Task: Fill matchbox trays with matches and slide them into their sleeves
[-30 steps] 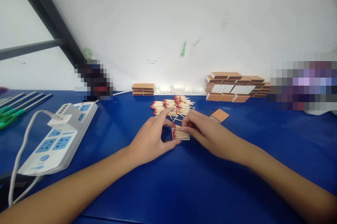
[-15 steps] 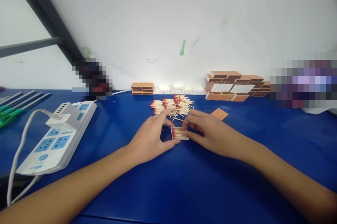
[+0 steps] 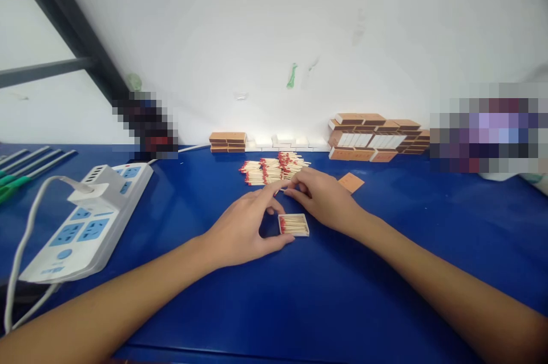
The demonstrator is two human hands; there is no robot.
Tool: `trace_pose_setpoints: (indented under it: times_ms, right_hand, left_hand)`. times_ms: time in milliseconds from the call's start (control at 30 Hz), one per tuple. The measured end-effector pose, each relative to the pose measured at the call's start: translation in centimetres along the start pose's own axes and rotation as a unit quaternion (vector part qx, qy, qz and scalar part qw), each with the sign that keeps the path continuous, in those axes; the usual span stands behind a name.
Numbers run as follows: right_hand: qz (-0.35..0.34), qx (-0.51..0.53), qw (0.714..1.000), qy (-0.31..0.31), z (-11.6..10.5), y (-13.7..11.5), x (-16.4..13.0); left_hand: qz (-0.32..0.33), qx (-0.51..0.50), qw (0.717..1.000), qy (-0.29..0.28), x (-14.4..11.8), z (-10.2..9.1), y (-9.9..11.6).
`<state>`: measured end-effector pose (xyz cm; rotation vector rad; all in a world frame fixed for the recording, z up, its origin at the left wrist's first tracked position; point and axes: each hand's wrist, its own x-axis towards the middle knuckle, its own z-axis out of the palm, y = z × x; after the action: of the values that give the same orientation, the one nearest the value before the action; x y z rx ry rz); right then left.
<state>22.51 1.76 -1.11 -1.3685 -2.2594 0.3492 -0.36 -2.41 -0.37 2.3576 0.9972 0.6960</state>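
A small white matchbox tray (image 3: 307, 226) lies on the blue table with red-headed matches (image 3: 292, 223) laid side by side in it, heads to the left. My left hand (image 3: 246, 226) curls around the tray's left end, thumb at the near side and fingers at the far side. Just beyond the tray, my right hand (image 3: 322, 195) is closed in a pinch on a match (image 3: 279, 190), its red head pointing left. Past both hands is a heap of loose matches (image 3: 270, 170). An orange card piece (image 3: 351, 182) lies flat to the right of my right hand.
Along the wall stand stacked matchboxes (image 3: 228, 142), white trays (image 3: 286, 141) and a larger matchbox stack (image 3: 363, 153). A white power strip (image 3: 98, 233) with a cable lies at left, near green-handled tools (image 3: 17, 181). Blurred-out things stand at both sides.
My right hand has moved off the tray, away from me toward the match heap, and now pinches a match. My left hand stays at the tray. The view has shifted slightly.
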Motion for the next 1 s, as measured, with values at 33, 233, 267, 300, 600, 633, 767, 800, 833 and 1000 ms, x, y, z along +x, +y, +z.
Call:
trace_pose_setpoints:
  times_ms: [33, 233, 267, 300, 600, 633, 767, 800, 833, 1000]
  right_hand:
    - [0.006, -0.009, 1.0, -0.006, 0.1, 0.1, 0.0]
    - [0.038, 0.076, 0.996, -0.018, -1.1, 0.0, -0.8]
    - [0.046, 0.104, 0.993, -0.024, -1.3, -0.3, -1.0]
    - [0.053, 0.127, 0.99, -0.032, -1.5, -0.8, -1.2]
    - [0.02, 0.156, 0.987, -0.038, -1.1, -3.6, -2.2]
    - [0.014, 0.168, 0.985, -0.032, -1.1, -3.4, -2.2]
    - [-0.008, 0.187, 0.982, -0.006, -1.3, -3.0, -2.1]
    - [-0.014, 0.188, 0.982, -0.008, -1.4, -3.0, -2.1]
    - [-0.018, 0.191, 0.981, -0.014, -1.4, -3.0, -2.2]
    - [-0.022, 0.173, 0.984, -0.03, -1.8, -3.4, -2.2]
  left_hand:
    - [-0.01, 0.005, 1.0, 0.004, 0.1, 0.0, -0.1]
    - [-0.053, 0.012, 0.998, 0.036, 0.4, -0.1, -0.2]
    - [-0.054, 0.014, 0.998, 0.042, 0.4, -0.1, -0.1]
    - [-0.053, 0.017, 0.997, 0.047, 0.4, -0.1, -0.2]
    - [-0.038, 0.018, 0.998, 0.036, 0.3, 0.0, -0.4]
    - [-0.037, 0.016, 0.999, 0.035, 0.3, 0.0, -0.4]
    - [-0.034, 0.014, 0.999, 0.035, 0.2, 0.0, -0.3]
    - [-0.034, 0.014, 0.999, 0.034, 0.2, 0.0, -0.2]
    - [-0.035, 0.014, 0.999, 0.033, 0.2, 0.0, -0.2]
    - [-0.038, 0.01, 0.998, 0.038, 0.3, 0.0, -0.2]
